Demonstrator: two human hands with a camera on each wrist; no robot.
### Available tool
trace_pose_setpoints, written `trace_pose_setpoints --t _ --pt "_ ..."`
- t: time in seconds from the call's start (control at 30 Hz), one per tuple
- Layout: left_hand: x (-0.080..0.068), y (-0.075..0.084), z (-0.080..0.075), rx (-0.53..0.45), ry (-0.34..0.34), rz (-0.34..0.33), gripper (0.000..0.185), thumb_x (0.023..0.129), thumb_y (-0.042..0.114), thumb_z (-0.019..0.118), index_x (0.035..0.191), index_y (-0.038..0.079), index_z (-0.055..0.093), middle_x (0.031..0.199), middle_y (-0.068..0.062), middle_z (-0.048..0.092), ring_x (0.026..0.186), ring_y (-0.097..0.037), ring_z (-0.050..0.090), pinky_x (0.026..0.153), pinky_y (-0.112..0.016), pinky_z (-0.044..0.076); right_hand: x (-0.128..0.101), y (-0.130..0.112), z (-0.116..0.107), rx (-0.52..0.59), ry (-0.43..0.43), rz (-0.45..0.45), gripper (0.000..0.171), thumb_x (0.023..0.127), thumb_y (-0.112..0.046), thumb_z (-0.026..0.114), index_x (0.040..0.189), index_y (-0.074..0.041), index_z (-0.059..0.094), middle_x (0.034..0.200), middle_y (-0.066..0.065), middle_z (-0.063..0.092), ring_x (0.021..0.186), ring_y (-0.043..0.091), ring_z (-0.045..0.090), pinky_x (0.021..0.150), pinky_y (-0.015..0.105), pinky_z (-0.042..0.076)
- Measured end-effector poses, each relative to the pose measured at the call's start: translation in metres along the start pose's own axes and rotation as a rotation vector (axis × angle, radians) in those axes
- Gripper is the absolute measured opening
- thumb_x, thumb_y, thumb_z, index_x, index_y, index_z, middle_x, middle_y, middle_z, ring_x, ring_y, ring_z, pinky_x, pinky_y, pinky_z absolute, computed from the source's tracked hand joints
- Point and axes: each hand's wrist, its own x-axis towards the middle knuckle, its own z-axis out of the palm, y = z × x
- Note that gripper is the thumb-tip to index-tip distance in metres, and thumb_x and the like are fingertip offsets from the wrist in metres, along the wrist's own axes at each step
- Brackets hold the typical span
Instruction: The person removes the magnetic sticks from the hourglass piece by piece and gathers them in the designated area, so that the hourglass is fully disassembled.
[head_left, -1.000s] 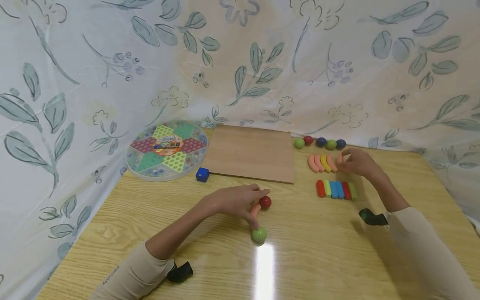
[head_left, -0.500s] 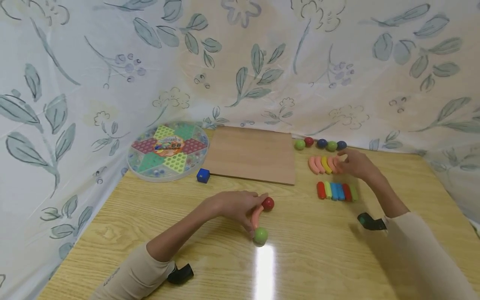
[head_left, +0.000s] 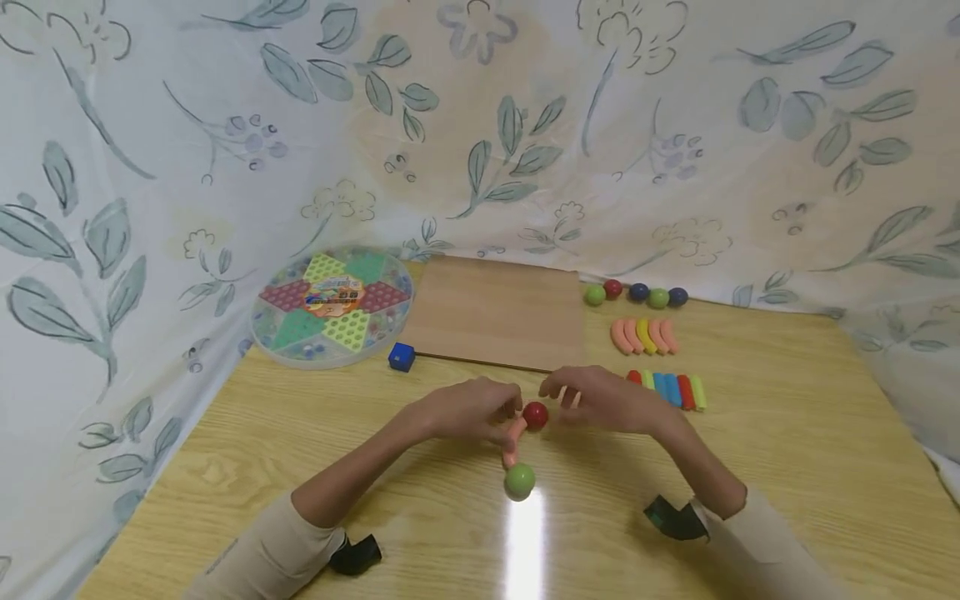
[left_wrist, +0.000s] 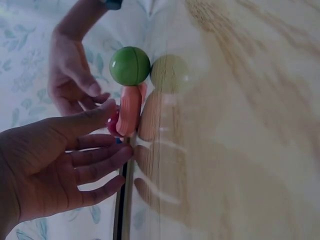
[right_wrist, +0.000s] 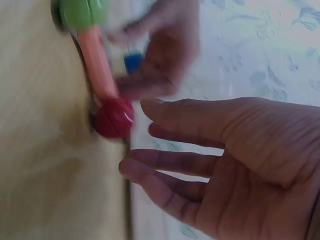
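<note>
Hands meet mid-table over a small three-piece build. Left hand (head_left: 468,410) touches the curved salmon-pink wooden piece (head_left: 514,439) with thumb and fingertips; left wrist view shows its fingers mostly straight and spread, thumb laid against the piece, so a light touch and not a closed grasp. Glossy red wooden ball (head_left: 535,415) sits at the far end of the pink piece, touching it; glossy green wooden ball (head_left: 519,481) sits at the near end, also touching. All three lie on the light yellow wood-grain table (head_left: 750,467), just in front of the flat brown wooden board (head_left: 498,310).

Right hand (head_left: 600,400) is just beside the red ball, fingers straight and spread wide, holding nothing; right wrist view shows a gap between fingertips (right_wrist: 134,167) and ball, blurred.

Rest: row of short coloured wooden sticks (head_left: 671,389) right of the hands, partly hidden behind the right hand. Row of curved pink and yellow pieces (head_left: 643,335) beyond it. Line of five balls, green, red and blue (head_left: 636,293), at the back edge by the leaf-print white cloth (head_left: 480,125). Round clear-lidded Chinese checkers set (head_left: 332,302) back left, small blue cube (head_left: 402,357) just beside it near the board corner
</note>
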Motion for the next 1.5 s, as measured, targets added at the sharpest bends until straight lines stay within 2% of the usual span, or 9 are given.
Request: trace_pose_setpoints --t 0.1,0.3,0.43,0.63,0.87,1.03,1.2,1.3,1.5 --pt "0.002 0.000 0.002 -0.034 0.012 0.018 0.023 0.095 0.025 0.078 0.106 0.010 0.065 0.094 0.002 0.069 0.079 -0.007 0.055 0.069 -0.018 0.047 0.008 -0.004 0.017 0.026 -0.035 -0.013 0.038 0.094 -0.016 0.078 0.129 -0.004 0.066 0.118 0.009 0.071 0.100 0.018 0.069 0.086 0.027 0.059" --pt "0.003 -0.002 0.005 -0.034 0.046 0.028 0.016 0.096 0.022 0.076 0.101 0.011 0.066 0.090 0.004 0.065 0.081 -0.008 0.055 0.071 -0.019 0.048 0.019 -0.003 0.037 -0.043 0.050 -0.041 0.026 0.092 -0.009 0.079 0.117 -0.006 0.071 0.099 0.001 0.068 0.088 0.011 0.057 0.079 0.022 0.052" --pt "0.002 -0.006 0.006 -0.067 0.079 0.047 0.011 0.097 0.017 0.075 0.100 0.010 0.067 0.090 0.002 0.068 0.080 -0.007 0.058 0.072 -0.019 0.050 0.021 -0.004 0.040 -0.061 0.098 -0.022 0.018 0.092 -0.008 0.078 0.108 -0.007 0.070 0.093 -0.001 0.065 0.084 0.010 0.054 0.076 0.022 0.050" --pt "0.010 -0.006 0.015 -0.126 0.077 0.081 0.012 0.095 0.012 0.075 0.104 0.009 0.067 0.088 0.002 0.070 0.076 -0.001 0.058 0.068 -0.014 0.050 0.013 0.003 0.037 -0.042 0.099 -0.034 0.019 0.091 -0.004 0.077 0.108 -0.008 0.070 0.094 -0.001 0.066 0.087 0.010 0.056 0.077 0.023 0.051" --pt "0.010 -0.003 0.011 -0.188 0.083 0.030 0.008 0.099 0.017 0.071 0.103 0.011 0.068 0.075 0.004 0.073 0.069 -0.001 0.060 0.062 -0.016 0.046 0.008 0.010 0.018 -0.138 0.093 -0.013 0.024 0.091 -0.001 0.074 0.113 -0.008 0.075 0.100 0.001 0.070 0.089 0.010 0.059 0.080 0.025 0.054" --pt "0.004 -0.010 0.013 -0.191 0.086 0.007 0.011 0.099 0.020 0.073 0.103 0.011 0.069 0.080 0.002 0.075 0.071 -0.001 0.062 0.065 -0.017 0.050 0.004 0.012 0.005 -0.139 0.120 0.040 0.023 0.093 -0.003 0.074 0.116 -0.003 0.073 0.100 0.004 0.069 0.087 0.012 0.059 0.078 0.025 0.053" --pt "-0.001 -0.014 0.016 -0.197 0.114 -0.008 0.014 0.097 0.019 0.075 0.106 0.010 0.070 0.086 -0.001 0.075 0.075 -0.004 0.064 0.068 -0.020 0.052 -0.009 0.017 -0.019 -0.103 0.243 0.108 0.028 0.097 -0.008 0.071 0.123 0.004 0.067 0.102 0.012 0.072 0.082 0.017 0.064 0.072 0.026 0.053" --pt "-0.001 -0.013 0.016 -0.194 0.109 0.005 0.014 0.098 0.018 0.074 0.107 0.008 0.069 0.086 -0.002 0.075 0.075 -0.004 0.063 0.068 -0.019 0.052 -0.026 0.027 -0.044 -0.068 0.334 0.222 0.031 0.100 -0.009 0.068 0.126 0.007 0.062 0.106 0.020 0.072 0.086 0.026 0.069 0.072 0.031 0.057" --pt "0.000 -0.007 0.014 -0.180 0.094 0.020 0.014 0.099 0.019 0.071 0.107 0.008 0.069 0.085 -0.002 0.073 0.074 -0.005 0.062 0.069 -0.019 0.051 -0.066 0.086 -0.101 -0.112 0.534 0.430 0.033 0.099 -0.006 0.066 0.125 0.011 0.054 0.112 0.036 0.064 0.099 0.047 0.067 0.070 0.034 0.056"
